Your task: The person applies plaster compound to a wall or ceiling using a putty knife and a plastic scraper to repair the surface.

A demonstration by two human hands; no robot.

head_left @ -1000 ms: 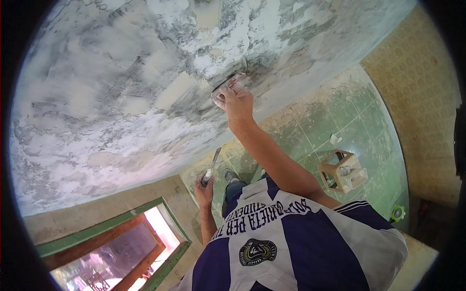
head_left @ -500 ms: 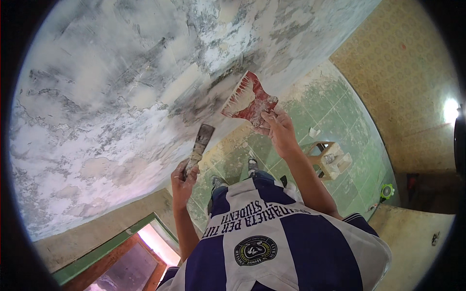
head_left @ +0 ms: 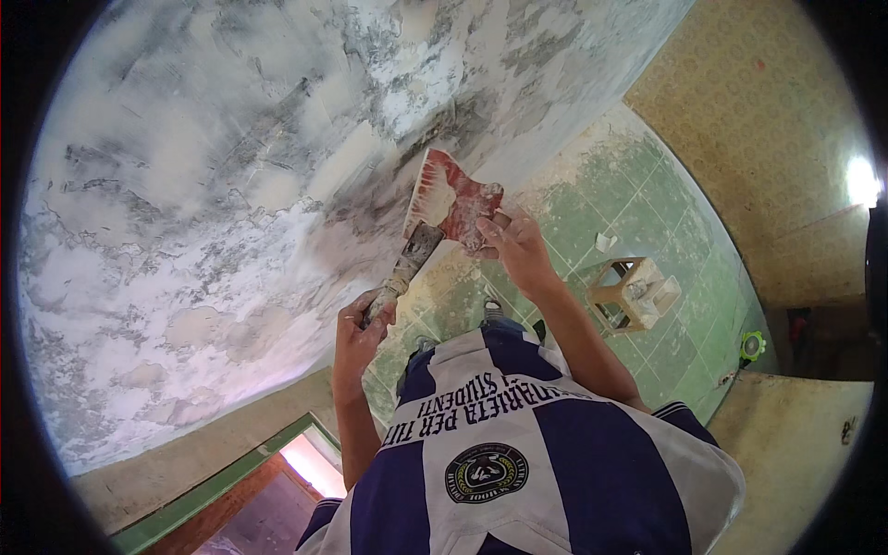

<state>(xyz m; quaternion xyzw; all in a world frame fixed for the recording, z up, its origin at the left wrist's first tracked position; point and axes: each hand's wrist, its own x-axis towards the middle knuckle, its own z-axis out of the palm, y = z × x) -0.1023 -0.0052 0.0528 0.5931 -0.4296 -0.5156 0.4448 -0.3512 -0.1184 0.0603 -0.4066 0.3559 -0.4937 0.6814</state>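
My left grip (head_left: 363, 326) is closed around the handle of a narrow, caked putty knife (head_left: 409, 263), and my right grip (head_left: 516, 246) is clamped on the handle end of a wide red spreader (head_left: 461, 213). I have both tools up in front of the wall (head_left: 264, 190), the knife's blade overlapping the spreader's lower corner; whether it presses there, I can't tell. Pale paste (head_left: 437, 197) lies in a ragged band along the spreader's face, so I'd judge this load not used up. The wall I'd call partly done: smooth beige-grey patches sit among the mottling, while broad stretches are rough, streaked dark and flaking white, and those look left over, notably the dark band just beyond my spreader. On the green tiled floor (head_left: 661, 205), off to my right, is a cream stool (head_left: 635, 313), its top cluttered
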